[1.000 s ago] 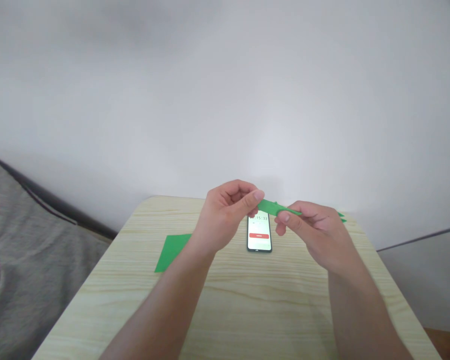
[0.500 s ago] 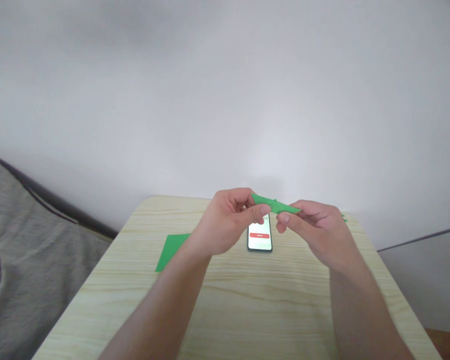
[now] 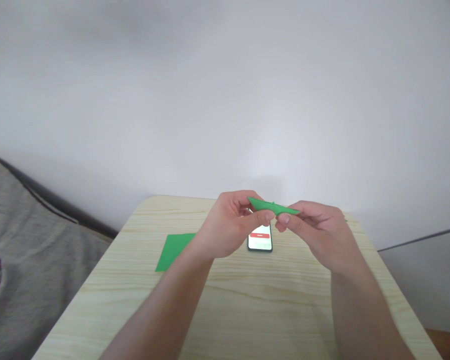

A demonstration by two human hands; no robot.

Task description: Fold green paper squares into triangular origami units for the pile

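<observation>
A folded piece of green paper point(image 3: 272, 205), long and boat-like with pointed ends, is held above the far part of the table. My left hand point(image 3: 236, 220) pinches its left and lower middle, thumb in front and fingers behind. On the other side, my right hand point(image 3: 315, 227) grips the lower right part between thumb and fingers. The two thumb tips nearly meet below the paper's middle. Beneath the hands lies a phone point(image 3: 260, 243) with a lit screen, its upper part covered by the left hand and the paper.
The pale wood-grain table point(image 3: 262, 310) backs onto a white wall point(image 3: 225, 100). A flat green sheet point(image 3: 174, 249) lies at the left, partly under my left forearm. A bit of green point(image 3: 346, 220) shows behind my right wrist. Grey fabric point(image 3: 33, 265) is left of the table.
My left hand has shifted slightly right and down, its thumb now closer to the right thumb. The folded paper has tilted a little, showing more of its front face.
</observation>
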